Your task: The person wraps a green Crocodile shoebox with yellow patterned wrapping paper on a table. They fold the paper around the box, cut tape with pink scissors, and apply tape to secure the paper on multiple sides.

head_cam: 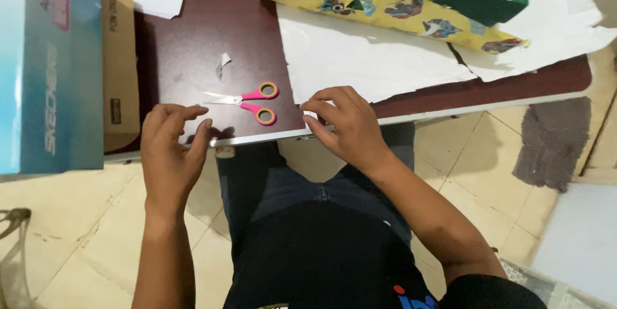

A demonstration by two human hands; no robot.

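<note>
One pair of scissors [247,103] lies between two hands, left hand [170,148] and right hand [344,126].

We have a single view, worn on the head and looking steeply down from close above, past our own lap onto the near edge of a dark red table [193,33], with the pale tiled floor [96,245] showing beneath and to either side.
</note>
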